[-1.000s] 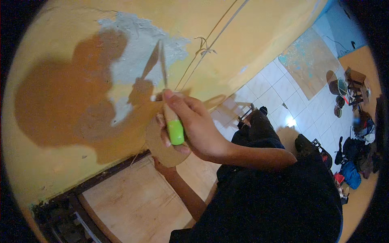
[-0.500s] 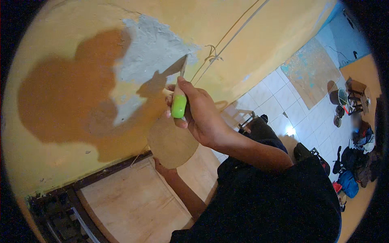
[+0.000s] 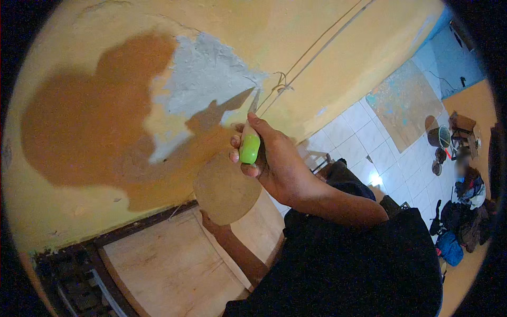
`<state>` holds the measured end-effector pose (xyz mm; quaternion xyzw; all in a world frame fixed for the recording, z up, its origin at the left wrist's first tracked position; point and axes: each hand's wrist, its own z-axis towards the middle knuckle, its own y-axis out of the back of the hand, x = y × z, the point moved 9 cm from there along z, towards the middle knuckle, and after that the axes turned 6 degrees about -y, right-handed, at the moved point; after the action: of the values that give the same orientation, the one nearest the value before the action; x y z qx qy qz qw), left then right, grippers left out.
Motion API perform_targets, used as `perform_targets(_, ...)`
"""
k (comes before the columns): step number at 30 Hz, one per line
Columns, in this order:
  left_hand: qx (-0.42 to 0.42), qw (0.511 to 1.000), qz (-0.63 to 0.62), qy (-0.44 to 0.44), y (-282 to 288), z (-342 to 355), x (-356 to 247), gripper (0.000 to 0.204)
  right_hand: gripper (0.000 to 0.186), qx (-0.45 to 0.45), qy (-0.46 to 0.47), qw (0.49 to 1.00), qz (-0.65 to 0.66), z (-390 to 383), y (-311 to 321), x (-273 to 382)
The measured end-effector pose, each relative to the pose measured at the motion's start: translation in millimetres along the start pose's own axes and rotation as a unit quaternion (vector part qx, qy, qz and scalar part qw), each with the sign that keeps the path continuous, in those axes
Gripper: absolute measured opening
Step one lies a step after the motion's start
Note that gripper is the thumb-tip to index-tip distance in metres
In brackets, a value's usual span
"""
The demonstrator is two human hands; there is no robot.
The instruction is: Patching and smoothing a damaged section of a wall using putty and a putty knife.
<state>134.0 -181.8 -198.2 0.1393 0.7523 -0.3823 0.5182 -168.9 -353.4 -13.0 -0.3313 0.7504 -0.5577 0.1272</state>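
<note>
My right hand (image 3: 274, 161) is closed round the green-ended handle of a putty knife (image 3: 250, 148). Its thin blade points up at the wall, close to the lower right edge of a rough grey plaster patch (image 3: 211, 74); whether it touches the wall I cannot tell. Lower and to the left, my left hand (image 3: 215, 224) grips the edge of a round tan board (image 3: 227, 193) below the patch. The fingers under the board are hidden. The board's face looks bare from here.
Thin cords (image 3: 317, 47) with a knot run along the yellow wall (image 3: 369, 58). Below the board is a wooden door panel (image 3: 169, 253) in a dark frame. At the right, a stained sheet (image 3: 404, 103), a bucket (image 3: 438, 136) and a heap of clothes and bags (image 3: 459, 222) lie on white tiles.
My right hand and the putty knife have moved right and slightly down, away from the patch's middle. The board in my left hand has hardly shifted. The view has tilted slightly.
</note>
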Motion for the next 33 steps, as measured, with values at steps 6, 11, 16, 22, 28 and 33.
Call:
perform_targets(6, -0.039, 0.998, 0.047, 0.009, 7.2, -3.2, -0.8, 0.054, 0.032, -0.079, 0.107, 0.924, -0.359, -10.7, 59.9, 4.8)
perform_targets(11, 0.011, 0.95, 0.305, -0.071, -13.3, -11.8, -17.4, 0.056, 0.032, -0.113, 0.004, 0.896, -0.429, -34.1, 119.5, 2.4)
perform_targets(16, -0.043, 0.988, 0.145, -0.023, 17.1, -6.7, 1.2, 0.056, 0.039, -0.06, -0.049, 0.988, -0.13, -14.3, 92.6, 0.5)
perform_targets(22, -0.086, 0.996, -0.017, 0.035, 30.8, 2.8, 15.7, 0.055, 0.035, -0.004, -0.042, 0.992, -0.122, 2.6, 32.9, 0.8)
perform_targets(28, -0.067, 0.997, 0.034, 0.003, 25.9, 1.5, 8.6, 0.053, 0.029, 0.063, -0.028, 0.998, 0.001, 17.4, -11.0, -4.4)
perform_targets(33, -0.057, 0.987, 0.149, -0.012, 2.4, -0.6, -2.8, 0.055, 0.042, 0.129, 0.016, 0.991, -0.007, -0.7, -64.3, -11.0)
